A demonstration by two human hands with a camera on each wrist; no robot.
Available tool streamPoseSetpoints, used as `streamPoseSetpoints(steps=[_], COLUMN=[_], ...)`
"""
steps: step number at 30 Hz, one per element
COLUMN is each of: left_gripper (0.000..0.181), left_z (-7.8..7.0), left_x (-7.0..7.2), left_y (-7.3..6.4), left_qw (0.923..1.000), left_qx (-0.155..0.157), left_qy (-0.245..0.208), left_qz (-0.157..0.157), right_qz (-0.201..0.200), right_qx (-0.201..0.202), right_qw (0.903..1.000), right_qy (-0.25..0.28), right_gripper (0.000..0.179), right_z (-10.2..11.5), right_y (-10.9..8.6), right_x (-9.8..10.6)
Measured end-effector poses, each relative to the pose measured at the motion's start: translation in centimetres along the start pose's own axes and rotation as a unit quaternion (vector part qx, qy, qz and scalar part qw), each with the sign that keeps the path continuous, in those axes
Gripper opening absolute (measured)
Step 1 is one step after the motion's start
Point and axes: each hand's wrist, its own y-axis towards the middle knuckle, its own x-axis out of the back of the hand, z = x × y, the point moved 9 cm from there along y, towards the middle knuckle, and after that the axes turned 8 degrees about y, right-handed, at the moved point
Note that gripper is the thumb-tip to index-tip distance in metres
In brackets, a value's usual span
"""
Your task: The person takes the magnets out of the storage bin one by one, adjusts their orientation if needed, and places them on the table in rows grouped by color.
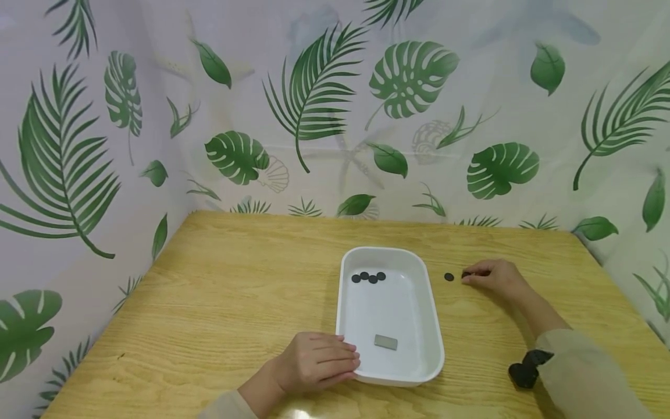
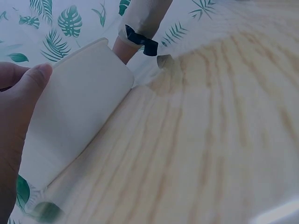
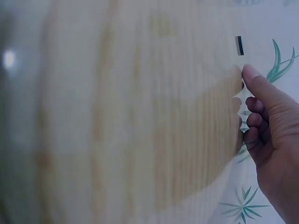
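Observation:
My left hand (image 1: 323, 362) holds the near left rim of a white plastic tray (image 1: 434, 326), its fingers lying over the edge. In the left wrist view the thumb (image 2: 39, 77) is at the top of the tray's outer wall (image 2: 79, 107). Right of the tray, my right hand (image 1: 497, 279) pinches a small black disc (image 1: 466, 274) at the table surface. Another black disc (image 1: 449, 277) lies between that hand and the tray. Inside the tray, several black discs (image 1: 373, 279) form a zigzag row near the far left, and a grey rectangular piece (image 1: 385, 342) lies toward the near end.
The wooden table (image 1: 235, 279) carries the tray right of its middle. A leaf-printed cloth (image 1: 324, 116) hangs behind the table and along its sides. A black strapped device (image 1: 525, 372) is on the right wrist.

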Motion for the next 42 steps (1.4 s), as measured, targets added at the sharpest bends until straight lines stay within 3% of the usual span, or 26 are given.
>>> streamPoseSetpoints(steps=[8, 14, 27, 36, 42], left_gripper=[0.014, 0.014, 0.014, 0.014, 0.014], left_z=[0.0, -0.1, 0.6, 0.4, 0.3], left_x=[0.2, -0.3, 0.0, 0.0, 0.1], left_y=[0.2, -0.8, 0.0, -0.1, -0.1], left_qw=[1.0000, 1.0000, 0.9999, 1.0000, 1.0000], left_qx=[-0.002, 0.003, 0.011, 0.005, -0.002], left_qy=[0.000, -0.001, -0.005, 0.003, 0.008], left_qz=[-0.007, 0.000, 0.002, -0.002, -0.006], right_qz=[0.003, -0.003, 0.004, -0.025, -0.031], right_qx=[-0.001, 0.001, -0.069, -0.101, -0.093], right_qw=[0.9999, 0.9996, 0.9958, 0.9843, 0.9792], right_qy=[0.011, 0.030, 0.060, 0.143, 0.178], right_gripper=[0.045, 0.045, 0.064, 0.065, 0.065], right_z=[0.0, 0.0, -1.0, -1.5, -0.8], right_y=[-0.3, -0.5, -0.8, -1.4, -1.8], right_x=[-0.1, 0.1, 0.9, 1.4, 1.6])
